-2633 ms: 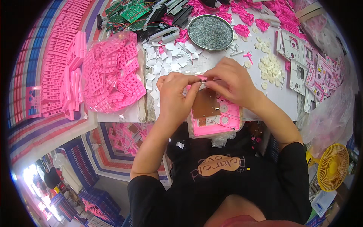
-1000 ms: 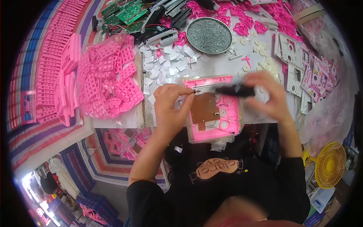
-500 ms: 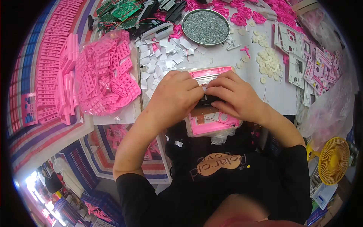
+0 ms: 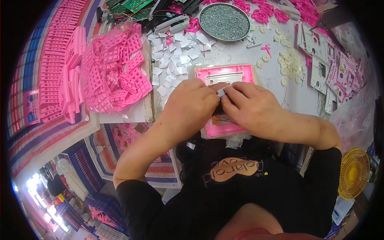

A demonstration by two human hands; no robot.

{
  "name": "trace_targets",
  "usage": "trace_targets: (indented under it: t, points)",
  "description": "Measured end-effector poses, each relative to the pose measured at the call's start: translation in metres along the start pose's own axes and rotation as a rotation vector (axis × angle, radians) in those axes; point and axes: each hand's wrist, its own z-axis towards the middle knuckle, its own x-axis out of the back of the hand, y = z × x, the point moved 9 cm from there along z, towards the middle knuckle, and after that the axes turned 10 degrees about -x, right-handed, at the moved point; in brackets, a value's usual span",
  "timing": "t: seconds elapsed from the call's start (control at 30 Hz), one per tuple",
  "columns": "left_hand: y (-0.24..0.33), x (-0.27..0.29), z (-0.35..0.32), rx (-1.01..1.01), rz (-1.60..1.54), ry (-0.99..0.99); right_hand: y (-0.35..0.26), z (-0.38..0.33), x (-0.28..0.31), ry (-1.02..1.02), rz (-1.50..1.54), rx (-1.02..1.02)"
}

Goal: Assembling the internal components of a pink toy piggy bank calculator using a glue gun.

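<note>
A pink plastic casing (image 4: 250, 74) lies at the table's front edge on a clear plastic bag. Both of my hands meet over its middle. My right hand (image 4: 256, 102) pinches a small white paper piece (image 4: 221, 92) between its fingertips. My left hand (image 4: 191, 103) is closed, its fingers curled against a dark part (image 4: 218, 86) above the casing; what they grip is hidden. A silver strip (image 4: 224, 76) shows at the casing's far side. Thin wires and a brown surface (image 4: 220, 120) show in its near half.
White paper pieces (image 4: 172, 60) lie scattered at the back left, beside a bag of pink keypads (image 4: 116, 72). A round tray of small screws (image 4: 224, 22) stands behind the casing. White discs (image 4: 290, 64) and printed panels (image 4: 344, 76) lie to the right. A yellow fan (image 4: 354, 174) stands lower right.
The view has shifted a little. My fingers have moved apart from the casing's far rim, baring more of it, and the white paper piece shows more plainly at my right fingertips.
</note>
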Motion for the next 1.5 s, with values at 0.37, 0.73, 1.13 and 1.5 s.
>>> trace_targets:
  t: [0.37, 0.73, 1.13, 1.5]
  points:
    - [-0.047, -0.026, -0.009, 0.563, -0.480, -0.105, -0.008, -0.001, -0.006, -0.201, -0.061, -0.038]
    - [-0.101, 0.013, 0.058, 0.366, -0.145, -0.071, 0.157, 0.010, 0.075, 0.466, 0.539, -0.408]
    - [-0.152, -0.036, 0.128, 0.088, 0.600, 0.011, 0.299, 0.145, 0.100, 0.622, 0.929, -0.456]
    - [-0.060, 0.010, 0.076, 0.053, -0.213, 0.220, 0.168, 0.043, 0.067, 0.419, 1.586, -0.301]
